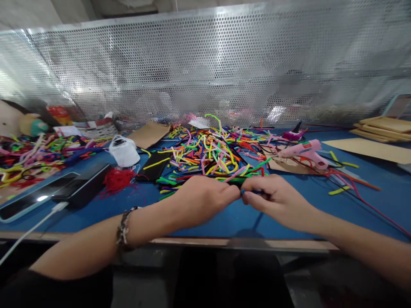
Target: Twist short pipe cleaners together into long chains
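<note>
My left hand (205,199) and my right hand (278,201) meet above the front of the blue table, fingertips almost touching. Between them shows a short bit of blue pipe cleaner (243,192), pinched by the thumb and forefinger of my right hand. The fingers of my left hand are closed at its other side, and most of the piece is hidden. Just behind my hands lies a heap of cut pipe cleaners (205,149) in many colours. A red one (262,172) sticks up behind my right hand.
A pink glue gun (305,152) with its cord lies to the right, near cardboard sheets (369,149). On the left are a phone (38,194), a black power bank (81,184), red thread (118,180) and a white pouch-like item (124,152). A perforated metal screen (192,64) stands behind.
</note>
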A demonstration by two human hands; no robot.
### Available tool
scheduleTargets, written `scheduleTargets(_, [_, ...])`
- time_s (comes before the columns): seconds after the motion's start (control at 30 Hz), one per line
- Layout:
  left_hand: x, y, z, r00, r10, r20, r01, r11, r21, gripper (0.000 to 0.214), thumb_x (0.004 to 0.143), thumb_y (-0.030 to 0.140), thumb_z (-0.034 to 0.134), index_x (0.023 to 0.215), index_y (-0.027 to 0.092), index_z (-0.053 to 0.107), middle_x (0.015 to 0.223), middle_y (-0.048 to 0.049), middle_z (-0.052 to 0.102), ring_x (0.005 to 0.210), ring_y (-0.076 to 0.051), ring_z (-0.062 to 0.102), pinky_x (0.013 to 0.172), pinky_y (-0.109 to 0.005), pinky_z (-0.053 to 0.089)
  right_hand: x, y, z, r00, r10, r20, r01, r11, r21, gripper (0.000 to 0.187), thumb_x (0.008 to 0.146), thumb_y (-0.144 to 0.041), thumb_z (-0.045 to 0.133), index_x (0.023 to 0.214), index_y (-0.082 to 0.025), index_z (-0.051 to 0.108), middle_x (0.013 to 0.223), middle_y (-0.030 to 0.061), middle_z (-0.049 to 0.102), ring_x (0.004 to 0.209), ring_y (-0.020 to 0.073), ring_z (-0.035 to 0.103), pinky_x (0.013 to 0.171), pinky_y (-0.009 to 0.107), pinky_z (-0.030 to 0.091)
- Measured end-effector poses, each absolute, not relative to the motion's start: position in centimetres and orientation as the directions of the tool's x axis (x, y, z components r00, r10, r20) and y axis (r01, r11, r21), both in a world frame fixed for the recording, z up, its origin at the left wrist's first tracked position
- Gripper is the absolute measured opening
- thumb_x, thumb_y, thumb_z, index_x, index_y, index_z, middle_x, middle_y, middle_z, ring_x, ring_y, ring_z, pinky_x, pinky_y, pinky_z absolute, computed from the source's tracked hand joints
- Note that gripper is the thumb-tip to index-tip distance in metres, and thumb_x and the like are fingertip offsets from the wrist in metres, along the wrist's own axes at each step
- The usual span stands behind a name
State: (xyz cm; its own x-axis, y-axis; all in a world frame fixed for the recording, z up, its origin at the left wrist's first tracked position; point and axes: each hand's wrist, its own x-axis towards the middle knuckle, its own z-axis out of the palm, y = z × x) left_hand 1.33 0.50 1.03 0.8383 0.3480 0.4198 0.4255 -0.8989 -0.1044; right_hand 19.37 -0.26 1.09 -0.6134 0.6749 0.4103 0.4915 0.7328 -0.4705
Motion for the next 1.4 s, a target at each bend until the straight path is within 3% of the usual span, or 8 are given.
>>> scheduleTargets(0.17, [1.8,0.6,0.2,0.866,0.091,0.491,0.390,-0.739,-0.550,0.025,0.085,0.009,0.030,0.072,0.011,0.051,0.050,0.0023,0.045,0.044,-0.010,0.042,0.042,-0.023,0.024,18.6,-0.3,0.1,-0.431,0.858,0.278,0.410,0.461,-0.787,0.025,0.073,-0.023,0.034,0.050,-0.019,0.026,0.047,-0.0063,0.024,0.041,0.0048,0.024,0.036,0.017,0.022])
scheduleTargets(0.37, [1.0,1.0,1.3,0.832,0.497,0.248,0.275,-0.756,0.594,0.027,0.087,0.023,0.032,0.065,0.014,0.044,0.049,0.0071,0.036,0.044,-0.003,0.034,0.043,-0.013,0.028,19.9,-0.8,1.0,-0.650,0.343,0.679,0.540,0.836,0.095,0.015,0.082,-0.019,0.041,0.077,-0.017,0.055,0.056,-0.0032,0.055,0.048,0.0069,0.046,0.047,0.018,0.033])
scheduleTargets(0.53, [0.8,0.8,1.9,0.845,0.525,0.104,0.253,-0.562,0.787,0.028,0.087,0.026,0.032,0.066,0.014,0.044,0.047,0.0079,0.033,0.042,-0.003,0.031,0.040,-0.012,0.027,20.3,-1.1,1.2,-0.752,0.119,0.648,0.524,0.705,0.479,0.017,0.084,-0.015,0.040,0.084,-0.016,0.056,0.053,-0.0027,0.057,0.047,0.0100,0.048,0.048,0.022,0.034])
scheduleTargets(0.67, [1.1,0.7,1.4,0.784,0.471,0.404,0.429,-0.882,0.197,0.029,0.087,0.020,0.032,0.064,0.013,0.048,0.049,0.0052,0.042,0.044,-0.006,0.038,0.042,-0.016,0.028,19.7,-1.1,1.0,-0.689,0.251,0.680,0.593,0.734,0.330,0.018,0.084,-0.015,0.040,0.079,-0.013,0.058,0.064,0.0022,0.063,0.056,0.0113,0.055,0.054,0.022,0.038])
scheduleTargets(0.83, [1.2,0.5,0.7,0.831,0.114,0.545,0.452,-0.708,-0.542,0.028,0.084,0.010,0.032,0.069,0.013,0.054,0.050,0.0013,0.048,0.047,-0.013,0.044,0.042,-0.023,0.026,19.3,-0.2,1.5,-0.606,0.716,0.346,0.565,0.694,-0.447,0.026,0.085,-0.021,0.036,0.063,-0.015,0.049,0.053,-0.0032,0.050,0.047,0.0066,0.045,0.044,0.017,0.033])
scheduleTargets(0.97, [1.0,0.8,1.1,0.807,0.331,0.489,0.460,-0.871,-0.171,0.026,0.085,0.013,0.035,0.066,0.013,0.053,0.051,0.0024,0.050,0.046,-0.009,0.045,0.043,-0.019,0.029,19.6,0.6,1.6,-0.717,0.664,0.213,0.436,0.665,-0.606,0.031,0.087,-0.027,0.029,0.062,-0.016,0.043,0.050,-0.0048,0.040,0.043,0.0058,0.037,0.041,0.016,0.030])
scheduleTargets(1.2, [0.4,1.1,2.0,0.838,0.546,-0.001,0.315,-0.482,0.818,0.028,0.087,0.023,0.035,0.062,0.013,0.045,0.043,0.0083,0.035,0.040,-0.003,0.034,0.040,-0.011,0.029,20.2,0.2,2.1,-0.894,0.302,0.332,0.386,0.894,0.226,0.035,0.087,-0.014,0.025,0.071,-0.014,0.056,0.057,0.0012,0.055,0.048,0.0100,0.044,0.044,0.023,0.024])
scheduleTargets(1.4, [0.7,0.1,1.8,0.810,0.513,0.284,0.346,-0.809,0.475,0.032,0.087,0.021,0.034,0.060,0.013,0.048,0.045,0.0063,0.041,0.041,-0.004,0.038,0.041,-0.013,0.030,19.3,-0.4,1.8,-0.777,0.571,0.264,0.367,0.752,-0.547,0.027,0.083,-0.020,0.035,0.059,-0.015,0.047,0.049,-0.0031,0.045,0.044,0.0059,0.040,0.043,0.017,0.029])
